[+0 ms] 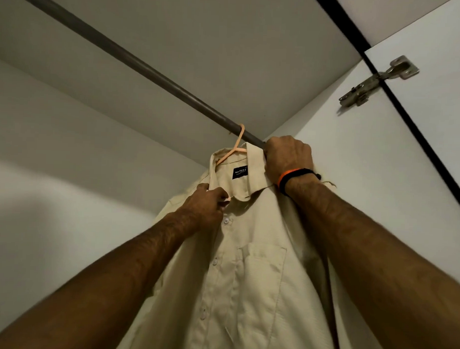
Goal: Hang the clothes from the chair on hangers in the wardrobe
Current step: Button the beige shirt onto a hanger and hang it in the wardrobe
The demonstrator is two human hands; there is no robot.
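A beige button-up shirt [248,279] hangs on a peach plastic hanger [233,149], whose hook sits over the dark metal wardrobe rail [128,57] near its right end. My left hand [205,206] pinches the shirt's front at the collar, just above the top button. My right hand [289,157], with orange and black bands at the wrist, grips the right side of the collar close to the rail. Most of the hanger is hidden inside the shirt.
The wardrobe's white top panel [228,43] is just above the rail. Its right side wall [354,178] stands close beside the shirt, and a metal door hinge [378,81] sits at the upper right. The rail runs bare to the left.
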